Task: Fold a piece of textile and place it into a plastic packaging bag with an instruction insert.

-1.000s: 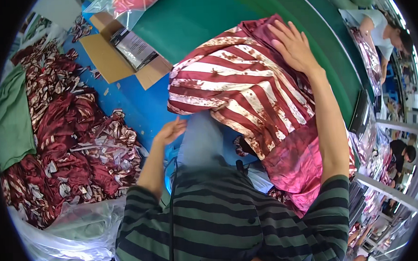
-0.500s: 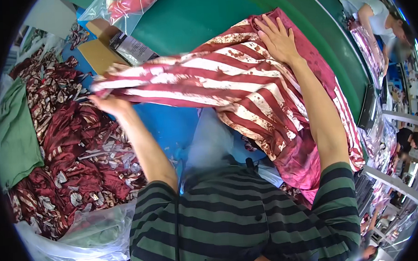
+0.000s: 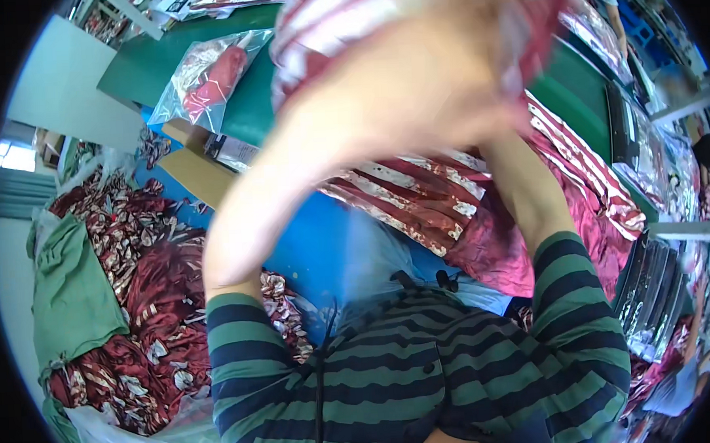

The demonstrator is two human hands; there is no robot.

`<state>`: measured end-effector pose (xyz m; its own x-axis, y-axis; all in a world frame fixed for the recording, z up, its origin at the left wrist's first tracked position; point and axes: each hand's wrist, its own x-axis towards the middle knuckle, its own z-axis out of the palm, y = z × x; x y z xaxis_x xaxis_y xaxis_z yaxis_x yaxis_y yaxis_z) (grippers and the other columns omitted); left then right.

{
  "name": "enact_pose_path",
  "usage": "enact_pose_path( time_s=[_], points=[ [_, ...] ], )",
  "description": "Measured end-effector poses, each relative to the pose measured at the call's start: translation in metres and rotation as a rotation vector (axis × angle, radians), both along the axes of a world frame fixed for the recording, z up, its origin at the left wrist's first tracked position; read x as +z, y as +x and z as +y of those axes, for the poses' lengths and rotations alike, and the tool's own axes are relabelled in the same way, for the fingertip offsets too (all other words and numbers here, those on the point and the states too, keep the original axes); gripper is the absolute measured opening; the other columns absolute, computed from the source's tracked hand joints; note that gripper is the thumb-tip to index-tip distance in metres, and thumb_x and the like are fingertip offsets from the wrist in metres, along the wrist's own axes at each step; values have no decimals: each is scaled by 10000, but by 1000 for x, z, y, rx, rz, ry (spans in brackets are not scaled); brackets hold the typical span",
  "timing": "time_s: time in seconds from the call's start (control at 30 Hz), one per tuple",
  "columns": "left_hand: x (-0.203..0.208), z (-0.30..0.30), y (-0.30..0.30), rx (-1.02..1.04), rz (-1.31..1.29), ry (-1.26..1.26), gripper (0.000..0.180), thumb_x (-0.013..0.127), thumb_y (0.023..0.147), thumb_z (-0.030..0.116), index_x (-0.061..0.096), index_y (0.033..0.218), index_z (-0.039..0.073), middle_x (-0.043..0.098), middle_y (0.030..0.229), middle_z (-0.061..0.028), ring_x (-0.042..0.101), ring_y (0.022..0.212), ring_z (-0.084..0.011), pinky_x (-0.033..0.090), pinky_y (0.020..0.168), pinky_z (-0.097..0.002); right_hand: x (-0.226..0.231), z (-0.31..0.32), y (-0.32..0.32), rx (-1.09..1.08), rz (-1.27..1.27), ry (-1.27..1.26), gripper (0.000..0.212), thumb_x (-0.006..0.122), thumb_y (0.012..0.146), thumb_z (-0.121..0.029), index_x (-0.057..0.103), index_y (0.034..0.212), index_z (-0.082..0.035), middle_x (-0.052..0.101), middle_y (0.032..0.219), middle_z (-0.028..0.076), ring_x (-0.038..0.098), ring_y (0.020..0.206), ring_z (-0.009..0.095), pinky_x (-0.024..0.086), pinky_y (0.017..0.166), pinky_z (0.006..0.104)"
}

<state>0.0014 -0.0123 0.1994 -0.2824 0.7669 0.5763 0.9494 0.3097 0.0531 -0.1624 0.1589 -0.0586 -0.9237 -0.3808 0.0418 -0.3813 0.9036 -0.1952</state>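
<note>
A maroon-and-white striped cloth (image 3: 414, 203) with gold-brown blotches lies across the worktable. A blurred part of striped cloth is lifted high at the top centre, close to the camera. My left hand (image 3: 452, 90) is raised against this lifted part, crossing to the right. Motion smears its fingers, so its grip cannot be made out. My right forearm (image 3: 532, 190) reaches up from the right over the cloth. Behind the left hand and the lifted cloth, my right hand is hidden. Plain crimson cloth (image 3: 495, 255) hangs toward me below the stripes.
A clear plastic bag (image 3: 210, 81) with red contents lies on the green tabletop (image 3: 138, 61), near an open cardboard box (image 3: 187, 177). To the left is a heap of maroon patterned cloth (image 3: 165, 309) with a green cloth (image 3: 73, 293) on it. Dark flat packs (image 3: 651, 296) stand at the right.
My left hand has swung from the far left up to the upper centre, and the cloth there has risen with it. My right hand, spread flat on the cloth before, is now covered.
</note>
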Motion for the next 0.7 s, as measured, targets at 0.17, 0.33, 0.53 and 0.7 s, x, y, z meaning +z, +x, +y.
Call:
enact_pose_path(
  time_s=[0.17, 0.33, 0.53, 0.7],
  points=[
    [-145, 22, 8, -424, -580, -246, 337, 720, 925, 371, 728, 985, 40, 689, 1178, -91, 581, 1237, -330, 424, 1106, -470, 66, 159, 138, 59, 491, -143, 572, 582, 996, -278, 418, 1529, -152, 409, 1543, 147, 342, 1468, 390, 311, 1209, 483],
    [-173, -6, -24, 20, -1209, 99, 144, 727, 926, 113, 758, 1052, 50, 718, 1204, -70, 657, 844, -153, 504, 661, -249, 36, 329, 210, -331, 603, 204, 512, 601, 985, -222, 490, 1478, -139, 476, 1481, 183, 392, 1428, 410, 362, 1160, 465],
    [-261, -16, -95, 217, -492, 53, 335, 677, 953, 234, 692, 1255, 90, 642, 1354, -92, 464, 1406, -345, 386, 1152, -416, 27, 410, 266, -486, 463, 294, 476, 576, 993, -202, 503, 1454, -106, 496, 1451, 194, 443, 1383, 406, 407, 1120, 447],
    [-265, 4, -101, 318, -299, 9, 344, 638, 981, 270, 687, 1275, 99, 598, 1402, -117, 393, 1444, -381, 358, 1169, -444, 29, 496, 369, -463, 544, 275, 451, 544, 1008, -256, 530, 1400, -33, 557, 1364, 186, 538, 1242, 353, 460, 1036, 408]
  ],
)
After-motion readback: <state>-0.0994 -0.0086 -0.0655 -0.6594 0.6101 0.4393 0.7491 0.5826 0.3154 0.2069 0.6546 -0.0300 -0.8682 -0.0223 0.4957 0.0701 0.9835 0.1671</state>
